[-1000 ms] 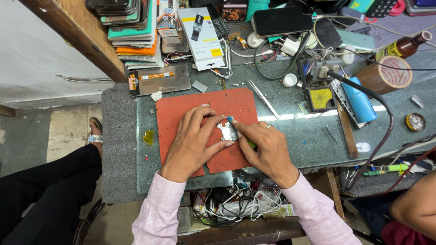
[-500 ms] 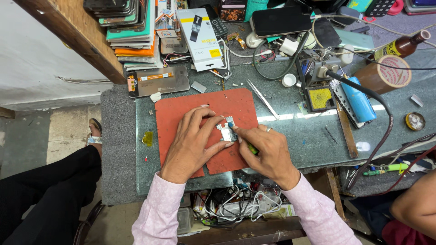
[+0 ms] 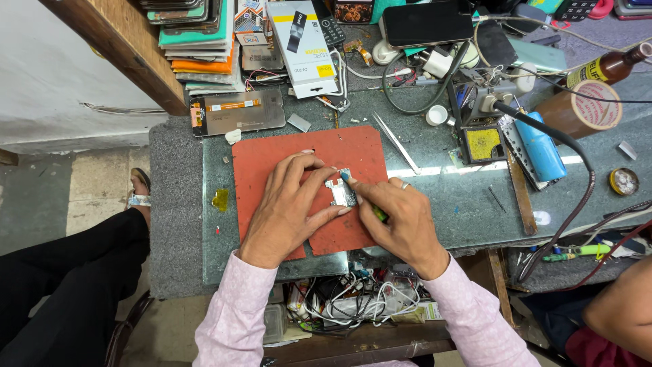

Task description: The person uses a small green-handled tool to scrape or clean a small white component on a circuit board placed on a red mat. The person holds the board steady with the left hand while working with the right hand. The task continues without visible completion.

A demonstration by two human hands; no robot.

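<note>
A small silver circuit board (image 3: pixel 341 193) lies on a red work mat (image 3: pixel 272 153) on the glass bench top. My left hand (image 3: pixel 288 207) rests flat on the mat and pinches the board between thumb and fingers. My right hand (image 3: pixel 401 221), with a ring on one finger, grips a thin green-handled tool (image 3: pixel 375 212) whose blue tip touches the board's upper edge. Both wrists are in pink sleeves.
Metal tweezers (image 3: pixel 397 144) lie right of the mat. A soldering iron with a blue grip (image 3: pixel 540 146), a tape roll (image 3: pixel 591 109), a brown bottle (image 3: pixel 611 64), a phone screen part (image 3: pixel 238 112), boxes and cables crowd the back. Another person's arm (image 3: pixel 621 306) is at right, a seated person's leg (image 3: pixel 68 272) at left.
Both hands and the board stay in almost the same spot on the mat; the right hand's tool tip has shifted slightly along the board.
</note>
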